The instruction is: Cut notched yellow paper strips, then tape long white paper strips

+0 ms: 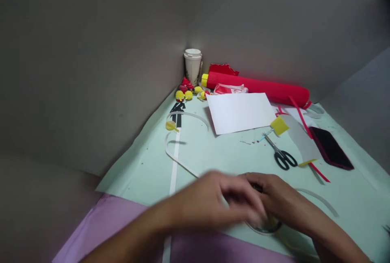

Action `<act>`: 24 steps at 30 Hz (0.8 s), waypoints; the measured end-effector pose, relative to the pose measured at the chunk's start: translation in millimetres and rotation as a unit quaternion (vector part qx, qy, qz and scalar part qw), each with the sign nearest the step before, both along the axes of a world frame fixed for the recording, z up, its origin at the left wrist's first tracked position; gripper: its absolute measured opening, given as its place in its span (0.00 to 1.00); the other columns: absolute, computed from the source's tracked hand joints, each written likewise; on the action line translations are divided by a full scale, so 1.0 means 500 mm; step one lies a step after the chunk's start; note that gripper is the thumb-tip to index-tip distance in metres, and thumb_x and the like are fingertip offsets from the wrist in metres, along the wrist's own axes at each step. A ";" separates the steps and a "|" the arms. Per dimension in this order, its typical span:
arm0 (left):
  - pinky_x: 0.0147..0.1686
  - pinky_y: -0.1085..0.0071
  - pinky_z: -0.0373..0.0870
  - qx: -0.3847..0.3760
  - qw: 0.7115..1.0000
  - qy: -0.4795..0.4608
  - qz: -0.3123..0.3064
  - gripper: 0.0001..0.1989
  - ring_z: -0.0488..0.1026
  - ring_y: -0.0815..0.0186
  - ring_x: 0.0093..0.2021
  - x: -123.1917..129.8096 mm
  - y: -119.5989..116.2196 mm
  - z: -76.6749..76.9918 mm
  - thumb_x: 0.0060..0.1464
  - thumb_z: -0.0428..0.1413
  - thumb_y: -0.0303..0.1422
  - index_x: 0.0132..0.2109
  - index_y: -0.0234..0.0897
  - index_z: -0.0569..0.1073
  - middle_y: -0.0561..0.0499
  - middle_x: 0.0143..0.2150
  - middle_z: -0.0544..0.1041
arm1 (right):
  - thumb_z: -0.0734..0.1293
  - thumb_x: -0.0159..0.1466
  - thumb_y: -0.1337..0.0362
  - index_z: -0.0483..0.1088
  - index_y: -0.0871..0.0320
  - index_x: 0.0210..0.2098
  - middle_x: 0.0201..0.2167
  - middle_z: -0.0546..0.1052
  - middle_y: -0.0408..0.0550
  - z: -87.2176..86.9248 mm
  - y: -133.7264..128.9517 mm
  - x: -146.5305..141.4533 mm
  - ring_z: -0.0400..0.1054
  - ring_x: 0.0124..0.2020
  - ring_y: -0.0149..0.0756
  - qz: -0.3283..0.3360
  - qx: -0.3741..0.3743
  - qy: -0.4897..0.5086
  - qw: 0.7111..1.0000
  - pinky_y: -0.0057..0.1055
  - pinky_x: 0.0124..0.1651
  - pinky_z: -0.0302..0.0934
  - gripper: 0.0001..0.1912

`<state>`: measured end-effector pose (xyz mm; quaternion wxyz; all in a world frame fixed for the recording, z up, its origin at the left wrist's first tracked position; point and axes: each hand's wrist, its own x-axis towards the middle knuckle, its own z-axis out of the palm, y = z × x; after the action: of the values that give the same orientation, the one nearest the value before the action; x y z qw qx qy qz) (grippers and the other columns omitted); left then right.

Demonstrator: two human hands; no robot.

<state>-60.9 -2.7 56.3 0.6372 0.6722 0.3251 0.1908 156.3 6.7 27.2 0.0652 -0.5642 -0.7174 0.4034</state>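
My left hand [224, 202] is blurred, its fingers curled and thumb and fingertips brought together close to my right hand. What those fingertips pinch, if anything, I cannot make out. My right hand [271, 194] bends downward with its fingers around a round, dark-rimmed object [266, 229] that looks like a roll of tape, mostly hidden by both hands. Behind my left hand, a thin white paper strip [183, 164] curls over the table and passes out of sight. A yellow paper piece [171, 125] is by a second curled strip [195, 115].
Scissors [282, 155] with black handles lie beyond my right hand, beside a phone [332, 148]. A white sheet [242, 112] lies before a red roll [258, 87]. Small red and yellow paper pieces [185, 92] sit by a white lidded cup [193, 67] in the wall corner.
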 end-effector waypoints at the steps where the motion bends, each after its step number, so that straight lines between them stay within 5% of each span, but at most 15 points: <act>1: 0.35 0.73 0.67 0.006 1.000 0.017 0.018 0.07 0.73 0.67 0.36 0.000 0.035 -0.014 0.55 0.55 0.33 0.40 0.39 0.76 0.52 0.36 0.78 | 0.60 0.65 0.59 0.75 0.53 0.49 0.43 0.81 0.48 0.004 -0.001 -0.001 0.74 0.42 0.43 0.008 0.010 0.005 1.000 0.35 0.46 0.65 0.17; 5: 0.29 0.74 0.62 0.059 0.989 0.122 0.060 0.05 0.68 0.69 0.29 -0.007 0.119 -0.088 0.49 0.58 0.31 0.36 0.36 0.75 0.54 0.29 0.73 | 0.58 0.66 0.58 0.75 0.53 0.49 0.46 0.80 0.50 0.012 -0.002 0.000 0.73 0.45 0.44 -0.003 0.037 -0.005 0.999 0.38 0.49 0.65 0.19; 9: 0.31 0.74 0.61 0.109 0.982 0.153 0.028 0.07 0.67 0.69 0.31 -0.016 0.118 -0.133 0.47 0.61 0.32 0.35 0.37 0.75 0.54 0.32 0.73 | 0.59 0.66 0.59 0.75 0.54 0.49 0.46 0.80 0.50 0.011 -0.001 0.002 0.73 0.45 0.44 -0.021 0.036 -0.017 0.999 0.39 0.49 0.64 0.18; 15: 0.33 0.73 0.60 0.198 0.962 0.188 0.003 0.09 0.67 0.68 0.34 -0.014 0.101 -0.134 0.47 0.63 0.34 0.37 0.39 0.74 0.54 0.36 0.73 | 0.61 0.65 0.60 0.73 0.51 0.49 0.40 0.80 0.46 0.013 -0.003 0.006 0.73 0.37 0.38 -0.028 0.018 0.014 0.999 0.34 0.41 0.66 0.15; 24: 0.34 0.72 0.59 0.295 0.931 0.215 0.008 0.05 0.67 0.66 0.36 -0.005 0.101 -0.146 0.51 0.62 0.31 0.36 0.40 0.73 0.54 0.35 0.72 | 0.63 0.65 0.61 0.71 0.48 0.50 0.43 0.76 0.44 0.030 -0.008 0.030 0.71 0.41 0.36 -0.034 0.022 0.038 0.998 0.33 0.45 0.64 0.15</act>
<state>-63.6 48.0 -16.8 0.3233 0.8523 0.3887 0.1338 171.4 2.7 41.9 0.1185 -0.5712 -0.7032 0.4065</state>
